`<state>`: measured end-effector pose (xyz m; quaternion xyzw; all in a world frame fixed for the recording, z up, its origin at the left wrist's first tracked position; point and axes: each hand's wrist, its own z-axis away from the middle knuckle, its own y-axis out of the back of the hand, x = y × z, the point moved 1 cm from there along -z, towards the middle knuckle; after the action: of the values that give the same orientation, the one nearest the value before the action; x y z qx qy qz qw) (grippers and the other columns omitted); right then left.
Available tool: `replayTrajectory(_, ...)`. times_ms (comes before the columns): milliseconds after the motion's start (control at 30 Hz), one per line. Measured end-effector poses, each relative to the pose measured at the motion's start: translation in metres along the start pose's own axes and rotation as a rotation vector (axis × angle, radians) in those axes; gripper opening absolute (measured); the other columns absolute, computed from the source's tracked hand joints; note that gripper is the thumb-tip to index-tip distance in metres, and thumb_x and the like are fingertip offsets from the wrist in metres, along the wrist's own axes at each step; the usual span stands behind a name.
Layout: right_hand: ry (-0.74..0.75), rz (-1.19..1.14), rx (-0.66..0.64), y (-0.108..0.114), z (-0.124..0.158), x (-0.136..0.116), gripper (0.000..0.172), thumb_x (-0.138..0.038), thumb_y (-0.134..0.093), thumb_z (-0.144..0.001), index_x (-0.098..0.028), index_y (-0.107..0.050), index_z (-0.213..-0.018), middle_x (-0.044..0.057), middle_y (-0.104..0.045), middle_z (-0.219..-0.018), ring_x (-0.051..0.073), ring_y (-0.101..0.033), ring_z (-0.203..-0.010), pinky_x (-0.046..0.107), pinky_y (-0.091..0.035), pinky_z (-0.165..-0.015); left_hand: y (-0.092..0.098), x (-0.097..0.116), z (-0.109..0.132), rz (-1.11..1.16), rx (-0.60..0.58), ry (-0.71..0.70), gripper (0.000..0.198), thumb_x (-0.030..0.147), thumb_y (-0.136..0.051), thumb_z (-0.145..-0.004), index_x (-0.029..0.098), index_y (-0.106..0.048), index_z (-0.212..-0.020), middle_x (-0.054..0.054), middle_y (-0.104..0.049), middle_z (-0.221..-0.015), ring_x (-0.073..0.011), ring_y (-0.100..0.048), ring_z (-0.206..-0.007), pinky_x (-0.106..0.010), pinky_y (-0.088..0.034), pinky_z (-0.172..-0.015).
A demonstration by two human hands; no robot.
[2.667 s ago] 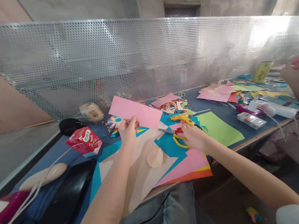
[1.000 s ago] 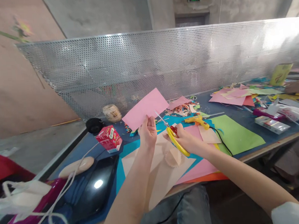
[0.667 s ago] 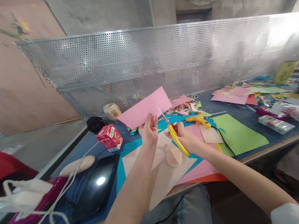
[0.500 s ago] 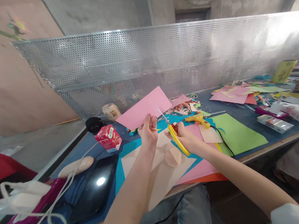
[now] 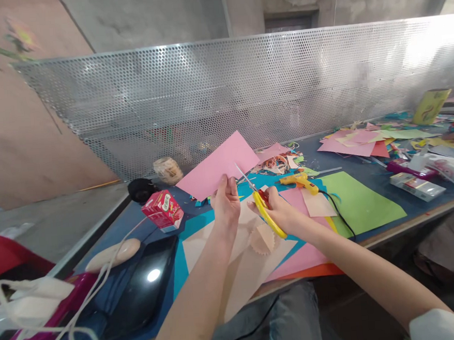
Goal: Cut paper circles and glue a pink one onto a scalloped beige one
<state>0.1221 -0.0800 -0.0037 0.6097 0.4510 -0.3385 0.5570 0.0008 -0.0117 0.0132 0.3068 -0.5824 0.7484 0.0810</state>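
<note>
Between the thumb and fingers of my left hand (image 5: 226,201) is the lower edge of a pink paper sheet (image 5: 215,165), held up and tilted above the table. My right hand (image 5: 278,208) is closed round the yellow handles of a pair of scissors (image 5: 267,216). Their blades point up and left, at the right part of the pink sheet, close to my left fingertips. Below both hands lies beige paper (image 5: 238,278) on blue sheets, and on it rests a round beige piece with a toothed edge (image 5: 262,239).
A yellow glue gun (image 5: 300,181) with a black cord lies right of my hands, near green paper (image 5: 363,202). To the left are a red drink carton (image 5: 162,211), a black tablet-like device (image 5: 142,284) and white cables. A perforated metal screen (image 5: 206,99) stands behind.
The scissors have shifted slightly left and down relative to the pink sheet. The whole view has moved a little; my left hand keeps its hold.
</note>
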Motion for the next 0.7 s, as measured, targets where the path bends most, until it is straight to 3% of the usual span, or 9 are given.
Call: replayTrajectory(700, 0.049, -0.003, 0.014, -0.0007, 0.0055, -0.0051, 0.038, -0.048, -0.06, -0.079, -0.024, -0.031, -0.084, -0.003, -0.046, -0.081, 0.014, -0.045, -0.072, 0.026, -0.038, -0.061, 0.0026, -0.0008, 0.0032, -0.023, -0.026, 0.001, 0.02, -0.001, -0.063, -0.081, 0.018, -0.066, -0.074, 0.004, -0.072, -0.073, -0.0032, -0.068, -0.064, -0.01, -0.057, -0.07)
